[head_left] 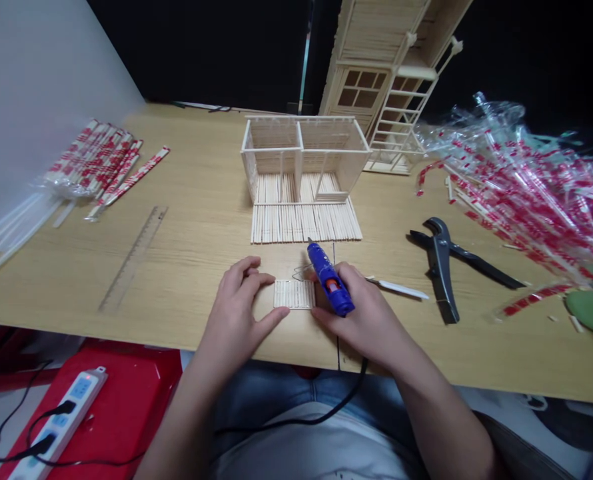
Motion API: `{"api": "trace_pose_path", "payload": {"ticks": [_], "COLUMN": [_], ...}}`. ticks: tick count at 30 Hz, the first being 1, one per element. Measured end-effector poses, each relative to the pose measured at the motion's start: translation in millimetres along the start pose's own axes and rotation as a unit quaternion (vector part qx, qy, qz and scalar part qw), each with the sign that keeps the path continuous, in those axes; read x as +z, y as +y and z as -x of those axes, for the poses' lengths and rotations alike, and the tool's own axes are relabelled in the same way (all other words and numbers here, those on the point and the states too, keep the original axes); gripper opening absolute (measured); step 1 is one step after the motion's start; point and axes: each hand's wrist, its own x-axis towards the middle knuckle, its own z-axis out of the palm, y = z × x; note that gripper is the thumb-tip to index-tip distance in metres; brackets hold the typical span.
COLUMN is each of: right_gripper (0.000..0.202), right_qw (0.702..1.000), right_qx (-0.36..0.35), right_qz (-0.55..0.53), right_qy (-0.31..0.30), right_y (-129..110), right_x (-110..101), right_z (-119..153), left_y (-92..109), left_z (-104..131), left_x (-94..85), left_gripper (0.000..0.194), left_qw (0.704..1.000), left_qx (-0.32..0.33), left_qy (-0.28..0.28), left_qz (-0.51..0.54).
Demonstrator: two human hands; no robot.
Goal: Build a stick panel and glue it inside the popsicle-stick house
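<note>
Panel (294, 294): little flat mat of pale sticks, lying on the counter (201, 200) in front of the two-room stick house (301, 223).
Left hand (240, 300): fingers bent, thumb and pointer pinching the mat's left end.
Right hand (369, 317): fingers gripping the blue glue gun (325, 272), some hidden behind it; thumb by the mat's right corner.
Nozzle (310, 240): points toward the stick house.
Clear ruler (132, 260): left of the stick house.
Black cutters (440, 267): right of the stick house.
Tall ladder model (401, 100): behind the stick house, off to the right.

There are two hands (236, 300) (366, 310), one glue gun (324, 267), one stick panel (294, 294) and two stick models (306, 223) (366, 40) (plus one ruler (132, 260)).
</note>
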Motion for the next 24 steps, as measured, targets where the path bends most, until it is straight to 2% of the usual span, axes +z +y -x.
{"api": "trace_pose_path", "payload": {"ticks": [6, 13, 24], "right_gripper": [0.020, 0.030, 0.036], "right_qw": [1.000, 0.999, 0.997], "right_qx": [-0.017, 0.017, 0.007], "right_qz": [0.017, -0.049, -0.074], "right_qy": [0.012, 0.011, 0.036], "right_y": [1.7, -0.9, 7.4], "right_x": [1.9, -2.1, 1.4], "right_z": [1.0, 3.8, 7.6], "left_y": [2.4, 2.7, 3.1], "left_z": [-0.7, -0.1, 1.0], "left_x": [-1.4, -1.2, 1.1], "left_gripper": [0.031, 0.031, 0.030], "left_qw": [1.000, 1.000, 1.000], "left_qx": [0.000, 0.001, 0.010], "left_qy": [-0.004, -0.001, 0.013], "left_qz": [0.002, -0.001, -0.006]}}
